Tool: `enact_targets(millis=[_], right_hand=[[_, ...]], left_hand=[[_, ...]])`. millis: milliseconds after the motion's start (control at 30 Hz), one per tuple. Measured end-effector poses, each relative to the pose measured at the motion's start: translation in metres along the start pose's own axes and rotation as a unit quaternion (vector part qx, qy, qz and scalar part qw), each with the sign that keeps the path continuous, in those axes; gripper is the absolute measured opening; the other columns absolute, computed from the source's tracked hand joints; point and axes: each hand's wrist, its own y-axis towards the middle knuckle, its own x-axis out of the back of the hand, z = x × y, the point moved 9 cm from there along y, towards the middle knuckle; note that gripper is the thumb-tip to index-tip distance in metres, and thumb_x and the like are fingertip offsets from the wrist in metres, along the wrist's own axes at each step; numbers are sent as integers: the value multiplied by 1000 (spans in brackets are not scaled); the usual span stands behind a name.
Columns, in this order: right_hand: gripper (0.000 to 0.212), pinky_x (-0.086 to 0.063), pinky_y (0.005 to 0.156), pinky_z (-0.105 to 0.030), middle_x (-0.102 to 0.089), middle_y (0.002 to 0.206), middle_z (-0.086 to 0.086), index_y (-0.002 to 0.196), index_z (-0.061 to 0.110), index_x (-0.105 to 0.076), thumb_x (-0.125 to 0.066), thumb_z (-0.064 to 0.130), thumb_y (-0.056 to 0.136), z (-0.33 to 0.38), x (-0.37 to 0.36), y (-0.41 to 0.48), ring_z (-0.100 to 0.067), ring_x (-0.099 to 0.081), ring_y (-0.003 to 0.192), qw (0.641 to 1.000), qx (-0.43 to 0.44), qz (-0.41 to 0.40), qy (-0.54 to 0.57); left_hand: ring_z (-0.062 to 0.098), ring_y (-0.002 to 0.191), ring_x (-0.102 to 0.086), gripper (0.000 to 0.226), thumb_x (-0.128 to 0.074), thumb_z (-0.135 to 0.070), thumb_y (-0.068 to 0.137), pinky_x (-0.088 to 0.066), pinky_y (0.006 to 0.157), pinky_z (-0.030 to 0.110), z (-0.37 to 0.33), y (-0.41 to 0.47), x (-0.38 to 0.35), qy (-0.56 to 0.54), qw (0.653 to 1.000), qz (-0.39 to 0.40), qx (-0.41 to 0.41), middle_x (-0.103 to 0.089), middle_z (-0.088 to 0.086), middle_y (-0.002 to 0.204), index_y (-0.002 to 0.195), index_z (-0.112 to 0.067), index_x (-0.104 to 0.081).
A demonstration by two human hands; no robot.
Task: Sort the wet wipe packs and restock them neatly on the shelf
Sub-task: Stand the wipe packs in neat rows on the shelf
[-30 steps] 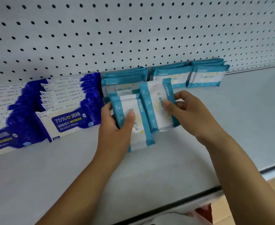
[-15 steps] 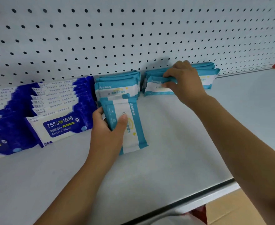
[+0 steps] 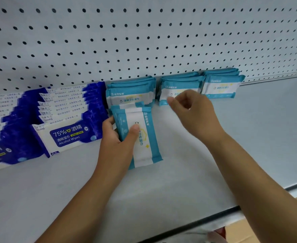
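My left hand (image 3: pixel 117 142) grips a small stack of teal-and-white wet wipe packs (image 3: pixel 141 137), held lengthwise above the grey shelf (image 3: pixel 179 181), thumb on the top pack. Behind it a row of teal packs (image 3: pixel 130 95) leans on the pegboard. My right hand (image 3: pixel 193 111) hovers just in front of the middle teal row (image 3: pixel 177 85), fingers loosely curled and holding nothing. A third teal row (image 3: pixel 221 85) stands to its right. Dark blue alcohol wipe packs (image 3: pixel 68 134) fill the shelf's left side.
The white pegboard back wall (image 3: pixel 144 41) rises behind all the rows. Bare grey shelf stretches to the right of the teal rows and in front of them. The shelf's front edge (image 3: pixel 214 216) runs across the lower right, with something red below it.
My right hand set its teal pack on the middle row, let go and has drawn back toward me. My left hand still holds its packs in about the same place.
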Motion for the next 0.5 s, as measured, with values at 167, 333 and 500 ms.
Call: enact_targets(millis=[167, 333, 500], right_hand=[[47, -61, 74, -32, -74, 80, 8, 90, 23, -67, -65, 68, 80, 3, -38, -50, -6, -70, 74, 982, -85, 154, 75], [35, -51, 59, -14, -72, 80, 10, 90, 22, -67, -77, 54, 79, -1, -36, -62, -1, -66, 72, 986, -72, 126, 87], [30, -61, 76, -37, -74, 89, 4, 94, 21, -63, -75, 47, 85, -32, 4, -46, -13, -71, 82, 989, -96, 54, 95]], left_hand=[[1, 96, -73, 41, -56, -35, 101, -60, 65, 21, -4, -6, -3, -7, 1000, 13, -8, -69, -11, 120, 140, -30, -45], [-3, 92, -72, 25, -49, -32, 105, -58, 66, 16, -10, -17, -13, -11, 999, 15, -32, -70, -13, 112, 130, -28, -49], [-4, 96, -70, 24, -56, -31, 104, -56, 70, 15, -9, -16, -18, 54, 998, 17, -40, -69, -12, 116, 124, -41, -47]])
